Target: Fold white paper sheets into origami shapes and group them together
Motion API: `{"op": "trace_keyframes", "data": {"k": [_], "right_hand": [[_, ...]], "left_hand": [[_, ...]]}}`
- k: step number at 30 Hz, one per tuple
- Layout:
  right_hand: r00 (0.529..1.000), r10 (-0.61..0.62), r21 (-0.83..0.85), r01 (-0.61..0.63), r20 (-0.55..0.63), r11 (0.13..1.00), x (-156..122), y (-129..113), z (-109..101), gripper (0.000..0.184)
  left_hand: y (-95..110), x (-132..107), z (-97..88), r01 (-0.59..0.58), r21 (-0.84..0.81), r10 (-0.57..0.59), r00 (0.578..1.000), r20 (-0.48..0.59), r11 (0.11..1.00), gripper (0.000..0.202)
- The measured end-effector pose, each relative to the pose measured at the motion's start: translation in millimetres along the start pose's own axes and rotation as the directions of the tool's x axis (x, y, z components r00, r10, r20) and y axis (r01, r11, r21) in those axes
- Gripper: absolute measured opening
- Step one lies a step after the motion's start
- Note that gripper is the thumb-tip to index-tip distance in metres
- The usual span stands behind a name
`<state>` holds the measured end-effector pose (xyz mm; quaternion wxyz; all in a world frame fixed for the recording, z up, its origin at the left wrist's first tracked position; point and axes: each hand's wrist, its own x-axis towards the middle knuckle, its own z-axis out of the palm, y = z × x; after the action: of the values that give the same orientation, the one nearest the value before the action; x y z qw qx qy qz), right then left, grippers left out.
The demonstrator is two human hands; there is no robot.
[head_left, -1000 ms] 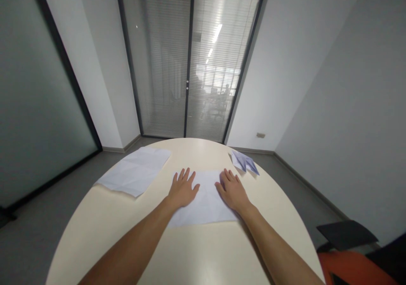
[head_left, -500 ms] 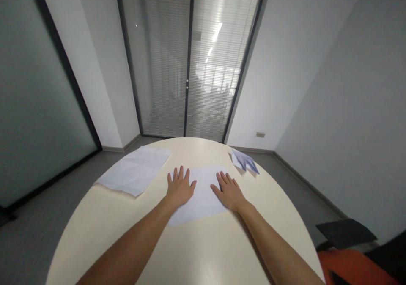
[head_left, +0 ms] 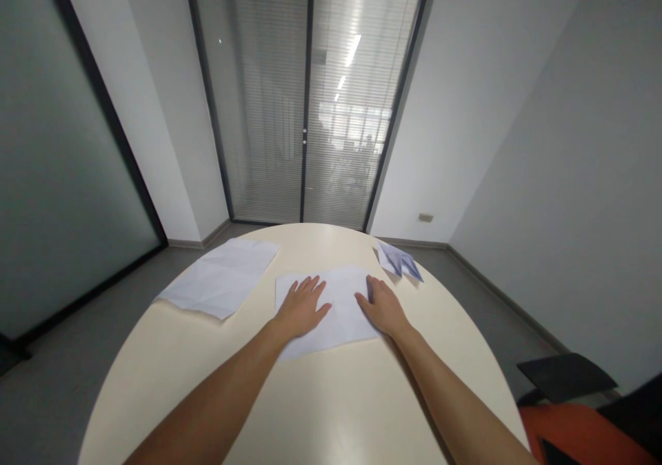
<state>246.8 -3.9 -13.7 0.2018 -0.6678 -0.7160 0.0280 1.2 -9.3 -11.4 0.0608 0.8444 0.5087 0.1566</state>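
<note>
The sheet point(head_left: 341, 319) lay on the table point(head_left: 321, 413) under both hands — the left hand point(head_left: 301, 310) rested flat, fingers loosely spread; the right hand point(head_left: 385, 309) curled at its right edge, whether gripping I couldn't tell.

Paper point(head_left: 342, 310): white, faint bluish cast, visible face plain. Spread out, lying roughly flat, just below frame centre. Outline appears four-sided, wider than deep as seen. Far left corner exposed. Near edge runs aslant, climbing toward frame right. Left and right portions partly covered; middle strip bare. Right margin mostly hidden, its exact line unclear.
</note>
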Motion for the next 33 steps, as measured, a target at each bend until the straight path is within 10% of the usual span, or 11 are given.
{"op": "trace_keyframes", "data": {"k": [6, 14, 21, 28, 33], "right_hand": [[0.991, 0.048, 0.244, -0.016, -0.123, 0.97, 9, 15, 3, 0.053], [0.978, 0.13, 0.432, -0.047, -0.164, 0.901, 15, 25, 8, 0.05], [0.96, 0.17, 0.579, -0.011, -0.222, 0.816, 21, 30, 0, 0.04], [0.759, 0.144, 0.45, 0.211, -0.635, 0.868, 9, 8, -39, 0.04], [0.68, -0.211, 0.126, 0.41, -0.702, 0.903, -4, 1, -51, 0.025]], "left_hand": [[-4, 5, -3.4, -0.065, -0.024, 0.063, 0.995, -0.079, 0.998, 0.035], [3, -4, 4.2, 0.046, 0.011, -0.046, 0.999, -0.004, 0.999, 0.053], [9, 1, -6.9, 0.047, 0.041, -0.039, 0.985, -0.17, 0.998, 0.043], [3, 6, -3.0, 0.138, -0.22, -0.203, 0.93, -0.306, 0.966, 0.047], [-13, 18, 1.6, 0.202, -0.637, -0.427, 0.877, -0.22, 0.744, 0.052]]}}
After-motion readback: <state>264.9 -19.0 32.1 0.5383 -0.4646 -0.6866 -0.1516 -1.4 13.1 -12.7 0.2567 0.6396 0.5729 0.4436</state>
